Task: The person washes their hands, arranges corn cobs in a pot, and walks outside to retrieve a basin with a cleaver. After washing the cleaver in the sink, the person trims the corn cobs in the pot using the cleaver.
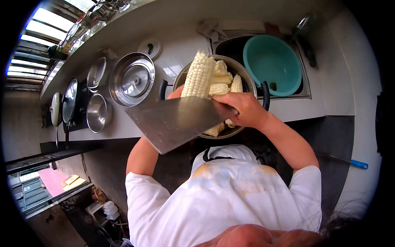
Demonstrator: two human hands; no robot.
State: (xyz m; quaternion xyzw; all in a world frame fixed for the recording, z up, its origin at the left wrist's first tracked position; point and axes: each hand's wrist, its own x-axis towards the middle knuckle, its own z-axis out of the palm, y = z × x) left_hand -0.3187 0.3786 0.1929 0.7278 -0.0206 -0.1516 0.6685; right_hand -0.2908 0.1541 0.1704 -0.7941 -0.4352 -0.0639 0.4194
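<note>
A large ear of corn (198,76) with pale kernels stands tilted above a pot (180,81) with black handles. My left hand (175,93) is closed on its lower part, mostly hidden behind the blade. In my right hand (247,109), the fingers wrap round the handle of a wide cleaver (175,123). Its blade lies across the front of the ear and covers the lower end. Whether the edge has cut in, I cannot tell. Inside the pot are several corn pieces (219,89), below and behind my right hand.
A teal basin (269,66) rests in the sink at the right, under the tap (303,23). Along the counter to the left are a wide steel basin (117,92), a steel bowl (97,113) and pans with lids (70,101). A white plate (145,43) lies near the wall.
</note>
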